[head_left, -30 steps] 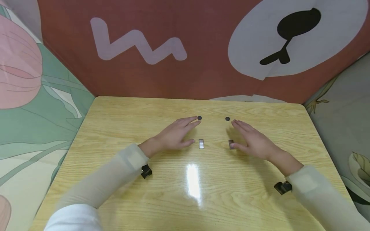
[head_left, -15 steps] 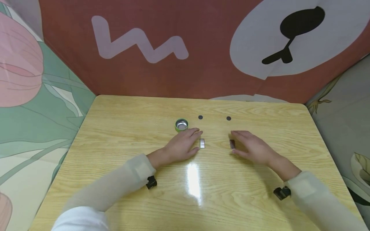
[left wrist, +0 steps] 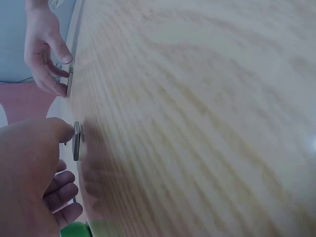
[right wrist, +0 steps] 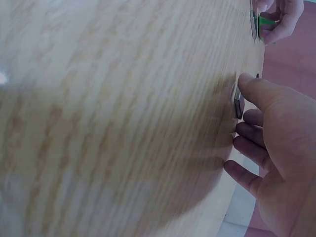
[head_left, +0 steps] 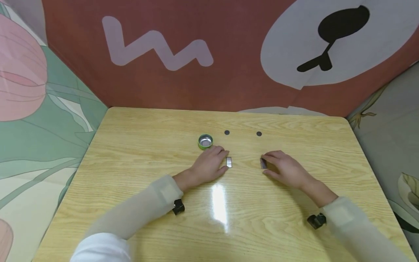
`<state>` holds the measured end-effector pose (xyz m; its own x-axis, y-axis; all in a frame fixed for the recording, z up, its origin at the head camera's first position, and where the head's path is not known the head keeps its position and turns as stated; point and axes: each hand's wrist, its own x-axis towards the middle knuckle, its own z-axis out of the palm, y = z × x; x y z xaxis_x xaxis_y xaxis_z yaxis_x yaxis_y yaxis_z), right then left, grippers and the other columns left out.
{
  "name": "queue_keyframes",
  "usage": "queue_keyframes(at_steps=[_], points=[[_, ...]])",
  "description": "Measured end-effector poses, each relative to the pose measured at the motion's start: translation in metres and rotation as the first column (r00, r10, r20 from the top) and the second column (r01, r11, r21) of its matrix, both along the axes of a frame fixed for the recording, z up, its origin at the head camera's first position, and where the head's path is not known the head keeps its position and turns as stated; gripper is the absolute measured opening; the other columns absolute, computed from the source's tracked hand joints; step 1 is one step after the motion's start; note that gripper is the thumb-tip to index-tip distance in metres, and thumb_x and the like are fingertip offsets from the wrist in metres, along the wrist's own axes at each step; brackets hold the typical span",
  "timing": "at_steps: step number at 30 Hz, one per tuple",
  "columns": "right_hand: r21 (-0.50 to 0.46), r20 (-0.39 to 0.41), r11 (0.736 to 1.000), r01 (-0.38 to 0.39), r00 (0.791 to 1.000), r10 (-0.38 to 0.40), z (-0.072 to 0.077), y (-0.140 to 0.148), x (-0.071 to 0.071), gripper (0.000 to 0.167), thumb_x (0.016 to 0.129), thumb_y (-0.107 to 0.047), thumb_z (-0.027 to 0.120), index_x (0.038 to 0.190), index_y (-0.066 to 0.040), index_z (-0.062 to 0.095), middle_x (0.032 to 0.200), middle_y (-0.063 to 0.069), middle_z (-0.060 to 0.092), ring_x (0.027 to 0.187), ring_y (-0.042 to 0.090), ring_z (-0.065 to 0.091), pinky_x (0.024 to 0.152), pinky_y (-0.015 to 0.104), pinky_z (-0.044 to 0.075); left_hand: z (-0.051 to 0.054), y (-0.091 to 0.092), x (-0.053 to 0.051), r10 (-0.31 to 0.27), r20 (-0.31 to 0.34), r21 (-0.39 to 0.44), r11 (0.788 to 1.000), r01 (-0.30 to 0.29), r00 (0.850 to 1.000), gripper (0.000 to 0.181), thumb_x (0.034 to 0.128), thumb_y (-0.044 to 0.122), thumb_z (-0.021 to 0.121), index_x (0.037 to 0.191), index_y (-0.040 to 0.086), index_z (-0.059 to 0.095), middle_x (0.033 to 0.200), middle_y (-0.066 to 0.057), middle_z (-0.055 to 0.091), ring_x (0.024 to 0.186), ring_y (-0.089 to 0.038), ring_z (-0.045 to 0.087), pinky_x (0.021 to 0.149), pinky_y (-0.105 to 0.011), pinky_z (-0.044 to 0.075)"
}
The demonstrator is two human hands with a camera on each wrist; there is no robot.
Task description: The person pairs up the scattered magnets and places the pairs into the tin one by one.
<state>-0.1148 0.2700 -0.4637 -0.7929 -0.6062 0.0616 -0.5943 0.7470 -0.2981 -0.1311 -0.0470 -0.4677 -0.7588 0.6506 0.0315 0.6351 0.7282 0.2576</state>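
Observation:
In the head view my left hand (head_left: 209,164) lies low at the table's middle, its thumb and fingertips on either side of a small shiny silver rectangular piece (head_left: 229,162). The left wrist view shows the thumb tip close by that piece (left wrist: 76,141), with the other fingers loosely bent. My right hand (head_left: 288,169) is placed likewise around a darker small rectangular piece (head_left: 263,163), thumb near one end and fingertips near the other. Both pieces rest on the table; whether the fingertips touch them I cannot tell.
A round green-rimmed tin (head_left: 205,141) with a silvery inside stands just beyond my left hand. Two small dark discs (head_left: 227,132) lie farther back, one left and one right. The wooden table (head_left: 147,138) ends at a printed cloth wall (head_left: 163,87).
My left hand has come back toward me and right, revealing the green tin. My right hand has drawn back from near the right disc to the dark piece. Fingers have closed in around both pieces.

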Motion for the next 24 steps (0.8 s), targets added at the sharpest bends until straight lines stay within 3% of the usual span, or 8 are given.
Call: queue_keyframes(at_steps=[8, 18, 24], points=[[-0.022, -0.095, 1.0, 0.005, 0.995, -0.007, -0.0047, -0.0032, 0.0016, 0.048, 0.087, -0.018, 0.083, 0.125, 0.006, 0.068, 0.121, 0.021, 0.066, 0.112, 0.038, 0.062, 0.09, 0.052, 0.054, -0.0062, 0.0034, -0.0003, 0.011, -0.012, 0.029, 1.0, -0.011, 1.0, 0.042, 0.0951, 0.032, 0.072, 0.128, 0.008, 0.067, 0.118, -0.005, 0.062, 0.108, -0.021, 0.056, 0.103, -0.035, 0.044], [-0.024, -0.075, 0.996, 0.083, 0.994, -0.085, -0.0067, -0.007, 0.0016, 0.042, 0.089, -0.019, 0.08, 0.123, 0.005, 0.069, 0.121, 0.019, 0.067, 0.113, 0.037, 0.062, 0.092, 0.053, 0.053, -0.0076, 0.0058, -0.0019, 0.029, -0.011, 0.039, 0.999, -0.028, 1.0, 0.037, 0.0959, 0.033, 0.071, 0.124, 0.01, 0.069, 0.118, -0.005, 0.063, 0.108, -0.021, 0.057, 0.102, -0.035, 0.044], [-0.042, -0.087, 0.995, 0.086, 0.992, -0.089, -0.0087, -0.008, 0.0007, 0.04, 0.089, -0.019, 0.081, 0.12, 0.004, 0.071, 0.119, 0.018, 0.067, 0.111, 0.036, 0.062, 0.091, 0.053, 0.053, -0.0072, 0.0074, -0.0034, 0.028, -0.018, 0.04, 0.999, -0.028, 0.999, 0.035, 0.0958, 0.033, 0.071, 0.123, 0.011, 0.069, 0.116, -0.004, 0.063, 0.107, -0.02, 0.057, 0.101, -0.034, 0.045]])
